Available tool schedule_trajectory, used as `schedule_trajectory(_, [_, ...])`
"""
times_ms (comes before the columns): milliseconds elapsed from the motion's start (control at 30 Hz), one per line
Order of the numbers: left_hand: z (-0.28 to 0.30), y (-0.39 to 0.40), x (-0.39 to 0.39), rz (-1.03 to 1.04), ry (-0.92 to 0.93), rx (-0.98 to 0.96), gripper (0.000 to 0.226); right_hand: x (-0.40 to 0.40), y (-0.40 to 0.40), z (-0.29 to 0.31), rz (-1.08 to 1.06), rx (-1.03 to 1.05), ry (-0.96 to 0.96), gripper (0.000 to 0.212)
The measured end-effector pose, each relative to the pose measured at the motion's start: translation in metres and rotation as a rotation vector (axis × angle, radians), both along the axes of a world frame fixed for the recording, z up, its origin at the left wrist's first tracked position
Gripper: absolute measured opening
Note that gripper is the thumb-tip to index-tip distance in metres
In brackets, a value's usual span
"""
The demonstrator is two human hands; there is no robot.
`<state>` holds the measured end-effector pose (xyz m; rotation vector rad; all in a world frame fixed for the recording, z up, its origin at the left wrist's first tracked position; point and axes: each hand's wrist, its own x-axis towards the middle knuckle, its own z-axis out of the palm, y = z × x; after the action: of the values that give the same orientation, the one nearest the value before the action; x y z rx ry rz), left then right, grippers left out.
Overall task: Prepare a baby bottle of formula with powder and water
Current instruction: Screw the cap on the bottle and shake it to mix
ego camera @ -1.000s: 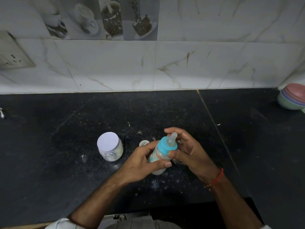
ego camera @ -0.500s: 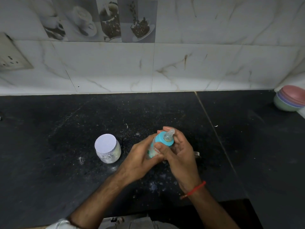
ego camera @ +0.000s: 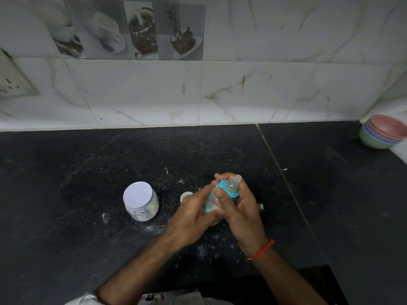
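Observation:
A small baby bottle (ego camera: 211, 203) with a turquoise collar (ego camera: 222, 186) and a clear teat (ego camera: 235, 181) is held over the black counter, tilted to the right. My left hand (ego camera: 191, 213) grips the bottle's body from the left. My right hand (ego camera: 239, 208) wraps its thumb and fingers round the turquoise collar. A powder jar (ego camera: 141, 201) with a white lid stands shut on the counter to the left of the hands. Most of the bottle's body is hidden by the fingers.
A small white cap (ego camera: 186, 195) lies on the counter just behind my left hand. A bit of metal (ego camera: 260, 206) shows right of my right hand. Stacked coloured bowls (ego camera: 383, 134) sit at the far right. Spilled powder specks dot the black counter (ego camera: 88, 168). A tiled wall backs it.
My right hand has turned round the collar, its wrist swinging in toward the left, and the bottle has tipped so the teat points more to the right. The jar has not moved.

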<state>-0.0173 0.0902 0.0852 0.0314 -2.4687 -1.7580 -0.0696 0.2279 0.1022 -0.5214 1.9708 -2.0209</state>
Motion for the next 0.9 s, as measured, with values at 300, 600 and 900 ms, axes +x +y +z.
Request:
schedule_trajectory(300, [0.005,0.001,-0.004,-0.052,-0.082,-0.035,0.122,-0.009,0.027,0.011,0.143,0.268,0.382,0.083])
schedule_trajectory(600, [0.015,0.002,-0.017,-0.004,0.098,0.215,0.136,-0.023,0.047,0.045,-0.222,0.068,0.58,0.08])
schedule_trajectory(900, [0.008,-0.012,-0.027,0.193,0.259,-0.383,0.06,-0.04,0.054,0.039,-0.336,0.169,0.641,0.073])
